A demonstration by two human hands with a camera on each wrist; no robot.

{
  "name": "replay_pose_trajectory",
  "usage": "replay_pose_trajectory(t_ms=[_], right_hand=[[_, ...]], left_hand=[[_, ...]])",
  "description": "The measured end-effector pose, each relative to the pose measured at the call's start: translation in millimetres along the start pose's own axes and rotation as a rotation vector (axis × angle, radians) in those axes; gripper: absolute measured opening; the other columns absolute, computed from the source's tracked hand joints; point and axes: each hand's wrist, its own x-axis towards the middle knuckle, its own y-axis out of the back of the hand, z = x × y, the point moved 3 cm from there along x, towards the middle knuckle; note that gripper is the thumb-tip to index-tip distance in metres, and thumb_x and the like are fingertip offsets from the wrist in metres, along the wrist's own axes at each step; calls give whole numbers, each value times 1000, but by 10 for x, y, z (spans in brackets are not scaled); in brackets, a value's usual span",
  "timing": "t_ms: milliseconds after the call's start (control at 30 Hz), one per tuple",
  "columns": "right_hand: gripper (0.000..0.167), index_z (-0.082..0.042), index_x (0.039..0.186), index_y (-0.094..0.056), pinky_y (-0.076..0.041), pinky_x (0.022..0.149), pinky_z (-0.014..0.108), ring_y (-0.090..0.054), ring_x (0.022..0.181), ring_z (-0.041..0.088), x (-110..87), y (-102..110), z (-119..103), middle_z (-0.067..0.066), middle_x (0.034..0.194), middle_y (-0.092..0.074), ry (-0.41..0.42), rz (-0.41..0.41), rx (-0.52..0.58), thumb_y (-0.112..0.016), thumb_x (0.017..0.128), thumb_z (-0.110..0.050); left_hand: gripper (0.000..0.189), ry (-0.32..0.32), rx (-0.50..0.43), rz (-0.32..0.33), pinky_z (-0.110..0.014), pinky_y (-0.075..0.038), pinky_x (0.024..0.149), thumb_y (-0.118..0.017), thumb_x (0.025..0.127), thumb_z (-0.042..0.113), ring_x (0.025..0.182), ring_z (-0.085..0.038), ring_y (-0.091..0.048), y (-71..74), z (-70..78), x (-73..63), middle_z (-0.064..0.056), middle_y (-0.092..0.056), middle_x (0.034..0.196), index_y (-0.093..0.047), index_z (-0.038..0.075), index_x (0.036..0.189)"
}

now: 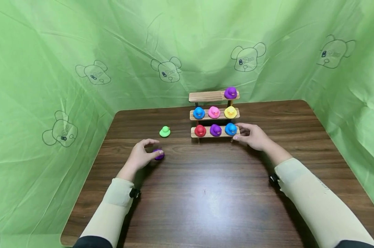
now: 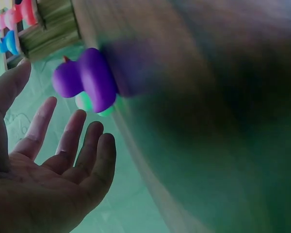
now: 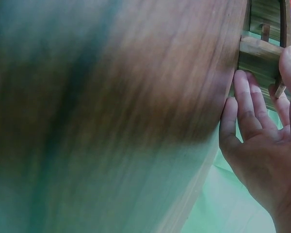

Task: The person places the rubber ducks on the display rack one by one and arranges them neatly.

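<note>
A purple toy duck (image 1: 159, 155) (image 2: 92, 77) lies on the brown table (image 1: 205, 199). My left hand (image 1: 153, 148) (image 2: 48, 121) reaches it with fingers spread and straight. In the head view the thumb is at the duck; in the left wrist view the fingertips stop just short of it. A three-tier wooden rack (image 1: 205, 96) (image 3: 259, 53) stands at the table's back. My right hand (image 1: 241, 132) (image 3: 266, 77) rests against the right end of its bottom shelf, fingers nearly straight, beside a blue duck (image 1: 230, 128).
A green duck (image 1: 165, 131) sits alone left of the rack. The rack carries a purple duck (image 1: 230, 92) on top, blue, pink and yellow ducks in the middle, red and purple ones below. Green cloth (image 1: 50, 103) walls the table on three sides.
</note>
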Motion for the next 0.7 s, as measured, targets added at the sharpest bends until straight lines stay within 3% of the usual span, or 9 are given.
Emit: replay_pose_trajectory(t_ms=[267,700], right_hand=[[65,-7,148,-58,-56,87,30,-69,105,31,-2,2,52,19,116,-71,10,11,-8,-83,93,-28],[66,-7,149,-57,-57,90,40,-68,106,33,-13,4,26,20,117,-70,6,9,-10,-83,93,-29]], left_hand=[[53,-8,8,-35,-51,-53,94,-93,83,29,119,-34,-63,-54,-56,-17,-16,-70,126,-72,10,128],[41,5,65,-40,-39,-54,87,-92,83,23,105,-26,-68,-107,-52,-20,-8,-74,113,-76,14,119]])
